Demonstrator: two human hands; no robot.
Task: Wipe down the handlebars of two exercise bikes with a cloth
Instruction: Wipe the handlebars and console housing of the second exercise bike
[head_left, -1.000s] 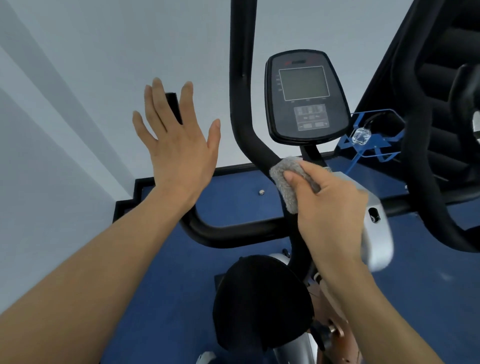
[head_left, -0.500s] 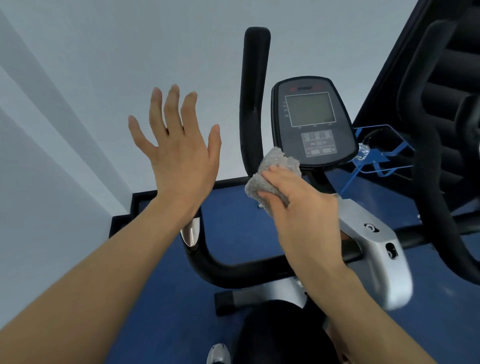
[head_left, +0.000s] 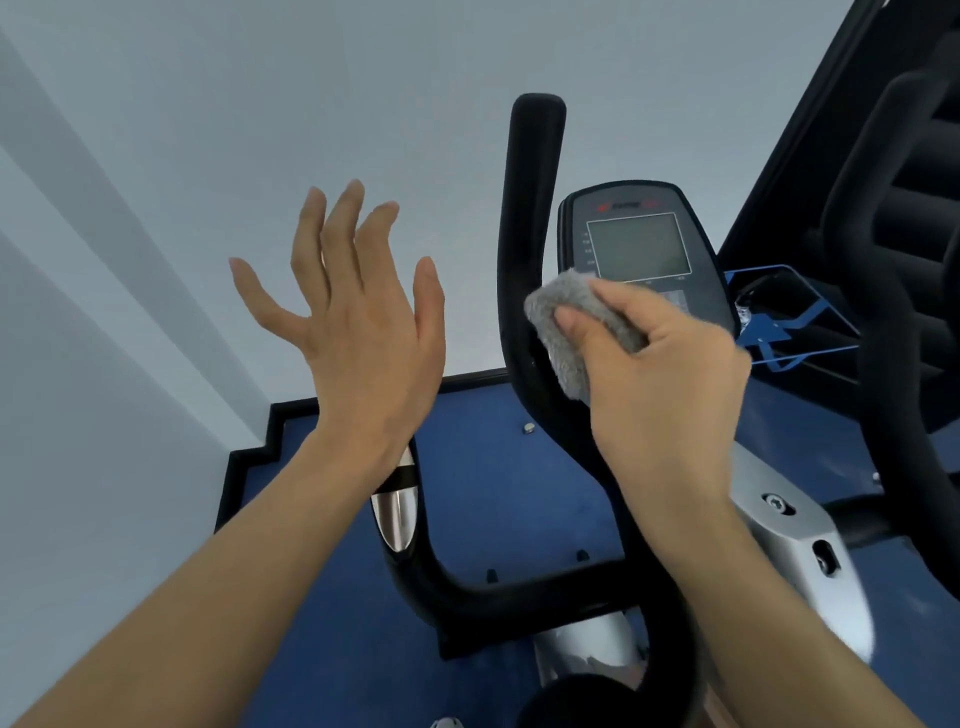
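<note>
A black curved handlebar (head_left: 530, 218) of the exercise bike rises at centre, with a second branch (head_left: 426, 582) bending low to the left and carrying a silver grip sensor (head_left: 397, 514). My right hand (head_left: 660, 395) presses a grey fluffy cloth (head_left: 571, 322) against the upright bar's right side, just below the console (head_left: 644, 249). My left hand (head_left: 358, 322) is raised in the air left of the bar, fingers spread, holding nothing and hiding the left branch's upper part.
A second black machine frame (head_left: 883, 364) stands at the right edge, beside a blue wire holder (head_left: 789, 322). The bike's silver housing (head_left: 800, 545) sits under my right forearm. White walls enclose the left and back; the floor (head_left: 509, 488) is blue.
My right hand has slid the cloth upward along the upright handlebar, from its lower bend to beside the console. The view has tilted up. My left hand stays raised and open.
</note>
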